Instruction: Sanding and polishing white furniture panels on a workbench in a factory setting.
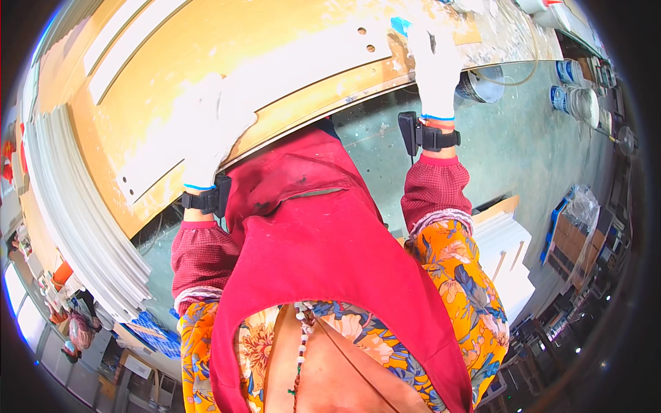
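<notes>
A long white board [310,65] with small round holes near its ends lies along the near edge of the yellowish worktable [131,148]. My left hand [215,127], in a white glove with a blue cuff edge, rests flat on the board towards its left end; glare washes out its fingers. Beyond the board's right end is my right hand [435,62], gloved likewise. Its fingers are closed on a small blue flat piece [400,26], which sticks out on the left side of the hand. Glare hides its exact kind.
Narrow white strips [131,51] lie farther back on the table. A stack of long white panels [82,199] stands at the left. Buckets [575,102] are on the floor at the right, and one bucket [482,84] sits beside the table edge. People [79,330] are in the left background.
</notes>
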Demonstrator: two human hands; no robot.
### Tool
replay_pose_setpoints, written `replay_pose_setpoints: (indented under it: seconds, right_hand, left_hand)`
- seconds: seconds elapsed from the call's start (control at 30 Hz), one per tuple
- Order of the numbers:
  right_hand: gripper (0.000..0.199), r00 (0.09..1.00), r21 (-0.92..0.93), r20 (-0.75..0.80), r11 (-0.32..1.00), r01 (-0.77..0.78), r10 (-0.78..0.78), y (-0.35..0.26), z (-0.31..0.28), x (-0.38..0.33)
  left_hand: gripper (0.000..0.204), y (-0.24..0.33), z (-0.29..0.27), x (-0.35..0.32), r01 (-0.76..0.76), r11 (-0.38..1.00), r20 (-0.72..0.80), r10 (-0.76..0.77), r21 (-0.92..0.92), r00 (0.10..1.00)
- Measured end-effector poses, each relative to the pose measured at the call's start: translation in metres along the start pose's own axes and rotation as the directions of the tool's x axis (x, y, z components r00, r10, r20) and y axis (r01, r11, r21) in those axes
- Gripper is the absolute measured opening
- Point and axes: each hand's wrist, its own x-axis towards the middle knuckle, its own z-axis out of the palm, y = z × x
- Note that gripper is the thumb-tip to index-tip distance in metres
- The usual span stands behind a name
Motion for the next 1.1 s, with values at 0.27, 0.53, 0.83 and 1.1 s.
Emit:
replay_pose_setpoints:
  seconds: [0.27, 0.53, 0.83, 1.1]
  right_hand:
    - [0.031, 0.983, -0.149, 0.012, 0.972, 0.180, -0.181, 0.032, 0.024, 0.006]
    - [0.031, 0.994, -0.041, 0.098, 0.998, 0.044, -0.040, 0.036, 0.024, 0.006]
    - [0.032, 0.924, -0.327, 0.130, 0.864, 0.382, -0.359, 0.030, 0.019, 0.014]
    - [0.039, 0.988, -0.068, 0.137, 0.996, -0.061, 0.070, 0.017, 0.017, 0.005]
  left_hand:
    - [0.065, -0.002, 0.004, -0.003, 0.011, 1.000, -0.020, -0.011, 0.008, 1.000]
    - [0.066, -0.004, 0.004, -0.004, -0.017, 0.999, -0.026, 0.018, 0.037, 0.999]
    - [0.060, -0.008, 0.005, -0.006, -0.070, 0.992, -0.068, 0.077, 0.102, 0.995]
    - [0.073, -0.014, 0.016, -0.009, -0.034, 0.999, 0.043, 0.034, 0.000, 0.998]
